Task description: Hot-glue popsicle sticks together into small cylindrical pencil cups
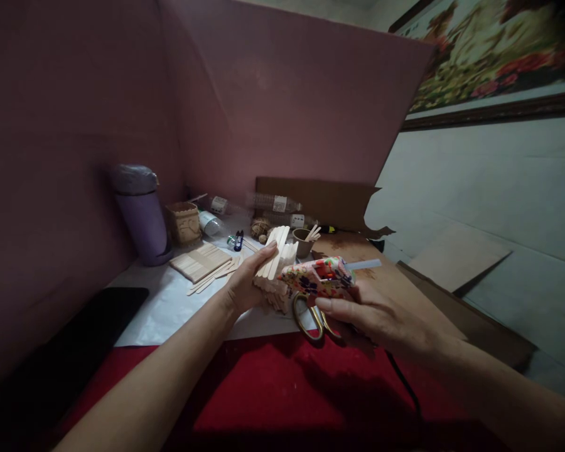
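In my left hand (249, 279) is a small structure of stacked popsicle sticks (275, 254), gripped with the thumb along its upper side. My right hand (365, 314) is closed on a flower-patterned hot glue gun (317, 276). A translucent glue stick (365, 265) juts from the gun's back end, and the nozzle points left, close to the stick structure; I cannot tell whether they touch. A black cord (405, 380) trails below my right hand. Under the gun lie scissors with gold-coloured handles (306, 323), partly hidden by the gun and hand.
A bundle of popsicle sticks (200, 262) lies on white paper (155, 314), loose ones beside it. Behind stand a purple tumbler (144, 220), a carved square box (183, 223) and a cup of sticks (302, 245). Plastic bottles (211, 223) and a twine ball (260, 227) lie near cardboard (329, 204).
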`<move>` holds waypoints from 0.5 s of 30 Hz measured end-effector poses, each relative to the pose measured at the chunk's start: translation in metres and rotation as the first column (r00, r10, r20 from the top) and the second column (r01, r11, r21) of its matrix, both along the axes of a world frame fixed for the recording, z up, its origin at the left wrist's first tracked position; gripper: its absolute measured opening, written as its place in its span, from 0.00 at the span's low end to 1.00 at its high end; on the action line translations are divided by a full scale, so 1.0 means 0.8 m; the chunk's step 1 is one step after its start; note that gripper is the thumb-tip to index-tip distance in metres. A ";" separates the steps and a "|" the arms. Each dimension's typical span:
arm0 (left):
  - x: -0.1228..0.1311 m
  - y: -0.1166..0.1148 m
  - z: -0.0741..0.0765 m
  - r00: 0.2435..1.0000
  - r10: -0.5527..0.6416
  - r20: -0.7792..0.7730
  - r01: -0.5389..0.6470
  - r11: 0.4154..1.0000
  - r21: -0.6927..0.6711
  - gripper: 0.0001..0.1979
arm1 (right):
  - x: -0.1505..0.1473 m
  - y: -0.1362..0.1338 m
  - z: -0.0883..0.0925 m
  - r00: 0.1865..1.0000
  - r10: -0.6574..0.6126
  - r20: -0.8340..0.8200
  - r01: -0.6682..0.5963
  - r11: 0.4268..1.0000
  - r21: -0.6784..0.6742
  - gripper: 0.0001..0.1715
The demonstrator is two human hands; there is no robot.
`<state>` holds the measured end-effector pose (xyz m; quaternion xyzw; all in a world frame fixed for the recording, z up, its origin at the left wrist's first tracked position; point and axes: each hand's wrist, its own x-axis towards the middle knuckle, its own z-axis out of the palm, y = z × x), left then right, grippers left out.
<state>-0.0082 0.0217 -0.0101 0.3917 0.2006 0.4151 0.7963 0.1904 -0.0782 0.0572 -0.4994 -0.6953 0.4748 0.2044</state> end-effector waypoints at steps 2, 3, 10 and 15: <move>0.002 -0.002 0.003 1.000 0.013 0.005 -0.013 1.000 -0.002 0.21 | 0.000 0.001 -0.001 1.000 0.001 0.004 -0.001 1.000 -0.003 0.27; 0.002 -0.002 0.003 1.000 0.021 0.009 -0.021 1.000 0.000 0.20 | 0.000 0.001 -0.002 1.000 -0.005 0.002 0.005 1.000 0.000 0.27; 0.003 -0.006 0.007 1.000 0.009 0.021 -0.009 1.000 -0.016 0.21 | -0.001 -0.002 0.000 1.000 0.003 -0.012 -0.003 1.000 -0.005 0.27; 0.006 -0.009 0.012 0.998 0.057 0.028 -0.055 0.998 -0.042 0.19 | -0.001 -0.004 0.001 1.000 -0.002 -0.024 0.001 1.000 -0.017 0.26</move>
